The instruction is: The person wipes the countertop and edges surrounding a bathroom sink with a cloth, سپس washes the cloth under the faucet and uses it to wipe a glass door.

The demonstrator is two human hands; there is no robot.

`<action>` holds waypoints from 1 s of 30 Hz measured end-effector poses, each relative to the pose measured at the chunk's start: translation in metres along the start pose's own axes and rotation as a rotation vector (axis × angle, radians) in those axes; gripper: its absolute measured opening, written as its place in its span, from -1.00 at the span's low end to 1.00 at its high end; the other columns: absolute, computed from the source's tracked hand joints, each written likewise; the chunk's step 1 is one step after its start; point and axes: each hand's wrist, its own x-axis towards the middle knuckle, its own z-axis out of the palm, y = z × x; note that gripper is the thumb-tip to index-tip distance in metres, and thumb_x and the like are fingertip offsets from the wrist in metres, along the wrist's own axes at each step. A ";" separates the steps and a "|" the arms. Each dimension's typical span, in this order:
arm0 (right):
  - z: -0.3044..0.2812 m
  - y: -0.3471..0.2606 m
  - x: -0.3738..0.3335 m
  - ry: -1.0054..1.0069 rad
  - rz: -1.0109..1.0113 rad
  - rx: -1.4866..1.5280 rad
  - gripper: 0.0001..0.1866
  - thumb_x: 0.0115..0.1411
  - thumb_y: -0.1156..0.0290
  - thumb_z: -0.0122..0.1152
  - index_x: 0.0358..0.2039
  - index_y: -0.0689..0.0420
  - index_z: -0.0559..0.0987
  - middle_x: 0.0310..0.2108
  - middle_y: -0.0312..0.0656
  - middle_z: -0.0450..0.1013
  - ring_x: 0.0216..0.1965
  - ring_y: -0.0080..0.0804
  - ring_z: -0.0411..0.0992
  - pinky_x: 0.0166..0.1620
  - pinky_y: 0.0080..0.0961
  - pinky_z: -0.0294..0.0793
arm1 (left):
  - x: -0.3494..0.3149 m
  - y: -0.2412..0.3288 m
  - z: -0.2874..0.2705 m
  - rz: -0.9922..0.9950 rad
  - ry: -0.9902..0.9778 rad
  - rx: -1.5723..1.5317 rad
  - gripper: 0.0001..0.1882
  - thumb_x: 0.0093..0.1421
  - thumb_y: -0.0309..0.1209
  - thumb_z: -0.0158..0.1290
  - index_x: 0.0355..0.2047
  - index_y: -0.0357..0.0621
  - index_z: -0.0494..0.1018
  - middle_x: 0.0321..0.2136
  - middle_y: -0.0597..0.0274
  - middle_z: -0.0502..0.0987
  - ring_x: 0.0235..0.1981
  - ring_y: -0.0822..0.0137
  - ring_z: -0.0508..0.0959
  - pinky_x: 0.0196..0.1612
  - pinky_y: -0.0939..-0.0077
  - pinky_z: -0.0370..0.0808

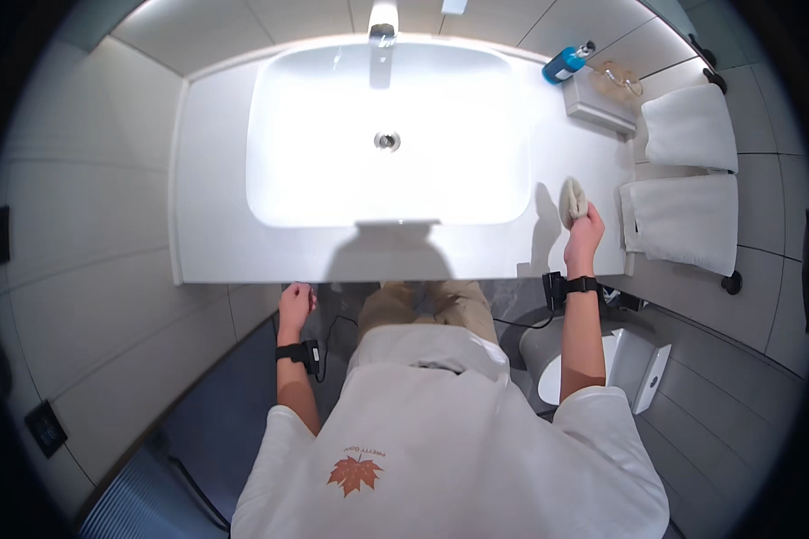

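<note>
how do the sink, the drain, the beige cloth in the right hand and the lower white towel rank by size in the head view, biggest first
1. Sink
2. Lower white towel
3. Beige cloth, partly hidden by the right hand
4. Drain

Looking down, we see our right hand (584, 239) gripping a folded beige cloth (573, 203) over the right part of the white desk (214, 198), beside the sink (315, 135) — whether the cloth touches the surface, we cannot tell. Our left hand (297, 307) is just off the desk's front edge, its fingers curled in. At the far right corner we find a blue pump bottle (564, 66) beside a pale box (600, 110) — and two white towels (683, 225) hang by the right wall.
</note>
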 end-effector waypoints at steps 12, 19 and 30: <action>0.289 -0.122 0.134 -0.688 -0.074 0.054 -0.70 0.30 0.51 -0.03 -0.08 0.23 0.65 0.18 -0.17 0.41 0.05 -0.48 0.42 -0.07 -0.55 0.44 | -0.074 0.146 0.041 0.121 0.026 0.158 -0.69 0.36 -0.25 -0.01 -0.30 -0.30 0.54 -0.49 0.25 0.58 -0.43 0.48 0.53 -0.30 0.56 0.47; 0.353 -0.124 0.144 -0.759 -0.271 0.036 -0.70 0.30 0.47 -0.02 -0.08 0.24 0.64 0.11 -0.19 0.36 -0.04 -0.44 0.42 -0.21 -0.55 0.40 | -0.073 0.246 0.058 0.306 0.018 0.041 -0.72 0.38 -0.32 -0.03 -0.31 -0.32 0.52 -0.49 0.29 0.56 -0.42 0.50 0.51 -0.26 0.58 0.45; 0.334 -0.093 0.074 -0.453 0.088 0.469 -0.68 0.14 0.62 -0.09 -0.17 0.37 0.58 -0.15 -0.12 0.47 -0.13 -0.33 0.44 -0.05 -0.49 0.43 | 0.086 0.380 0.118 0.417 -0.296 -0.057 -0.73 0.33 -0.34 -0.05 -0.29 -0.33 0.52 -0.44 0.24 0.56 -0.41 0.46 0.51 -0.28 0.55 0.45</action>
